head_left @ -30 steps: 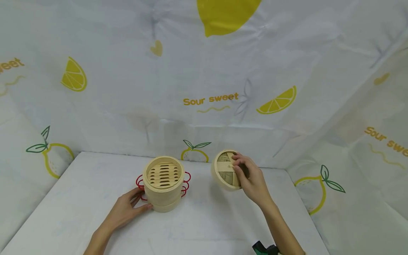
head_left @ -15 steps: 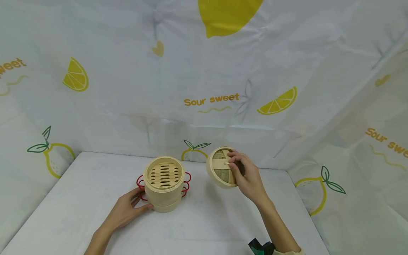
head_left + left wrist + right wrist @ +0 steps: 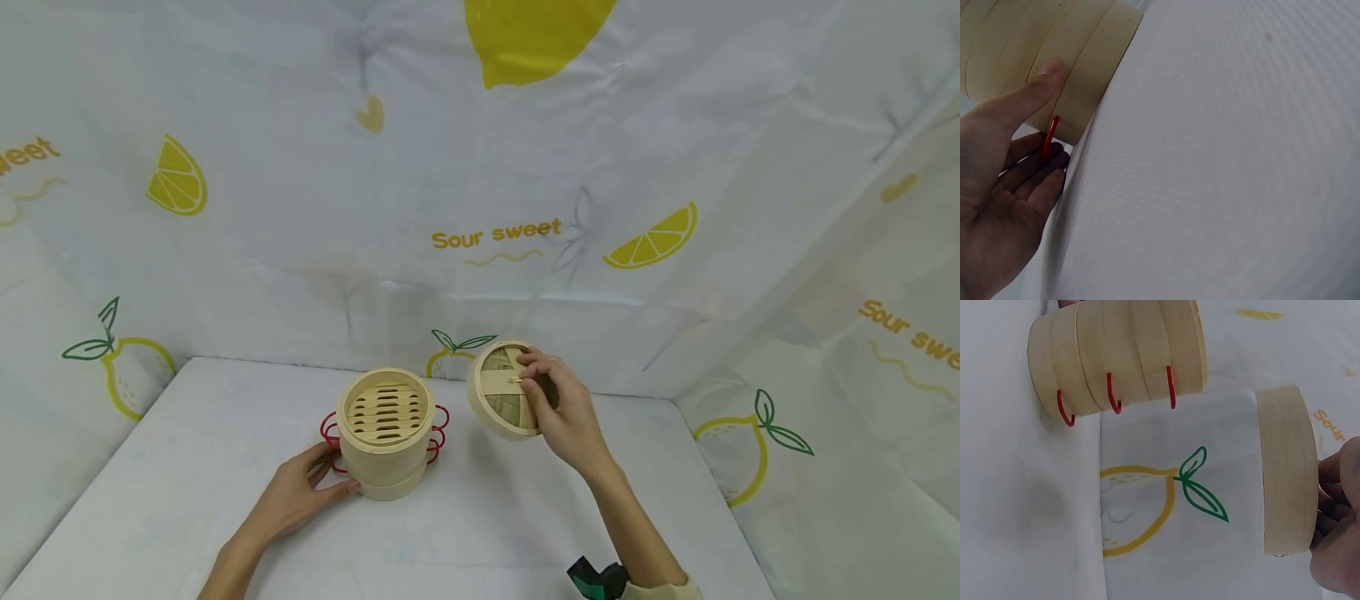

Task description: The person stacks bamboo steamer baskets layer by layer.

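Observation:
A round bamboo steamer [image 3: 384, 462] stands as a stack of tiers on the table, its slatted top tier uncovered, with red loop handles [image 3: 1114, 394] on its sides. My left hand [image 3: 292, 497] holds the stack low on its left side. In the left wrist view, the thumb [image 3: 1047, 70] lies on the tier wall and the fingers reach around by a red handle. To the right, my right hand [image 3: 561, 408] pinches the small knob of the woven bamboo lid [image 3: 501, 400]. That lid is tilted, raised above the table and apart from the stack.
The white table [image 3: 465, 533] meets a white lemon-print sheet [image 3: 300, 208] behind and at both sides. A black and green strap piece [image 3: 597, 579] is near the right forearm, beside a pale sleeve cuff [image 3: 663, 590].
My right hand has carried the lid leftward, closer to the stacked steamer, and slightly higher in the head view. The left hand and the stack have stayed in place.

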Motion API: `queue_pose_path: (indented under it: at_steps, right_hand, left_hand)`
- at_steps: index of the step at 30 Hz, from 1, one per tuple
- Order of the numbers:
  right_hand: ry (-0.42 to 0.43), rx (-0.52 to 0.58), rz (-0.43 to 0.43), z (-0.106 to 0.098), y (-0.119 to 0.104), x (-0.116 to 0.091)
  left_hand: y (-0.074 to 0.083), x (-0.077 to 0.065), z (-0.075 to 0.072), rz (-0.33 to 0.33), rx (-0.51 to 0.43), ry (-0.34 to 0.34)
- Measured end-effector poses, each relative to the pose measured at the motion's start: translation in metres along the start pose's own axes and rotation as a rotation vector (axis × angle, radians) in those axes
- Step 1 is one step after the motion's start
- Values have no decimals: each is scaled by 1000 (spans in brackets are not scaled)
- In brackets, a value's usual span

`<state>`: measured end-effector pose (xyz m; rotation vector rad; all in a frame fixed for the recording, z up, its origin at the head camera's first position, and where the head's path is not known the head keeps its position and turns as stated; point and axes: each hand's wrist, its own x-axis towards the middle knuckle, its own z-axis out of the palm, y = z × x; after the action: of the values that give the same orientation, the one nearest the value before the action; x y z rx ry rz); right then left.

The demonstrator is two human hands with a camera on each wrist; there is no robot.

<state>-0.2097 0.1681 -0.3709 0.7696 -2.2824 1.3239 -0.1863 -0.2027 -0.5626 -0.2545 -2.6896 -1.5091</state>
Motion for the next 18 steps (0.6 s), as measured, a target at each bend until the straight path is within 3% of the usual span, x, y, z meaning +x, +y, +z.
queue_pose_path:
  at_steps: [18]
  right_hand:
    - [-32,75,-6,32,-8,13]
  left_hand:
    - [0,0,1,5,20,24]
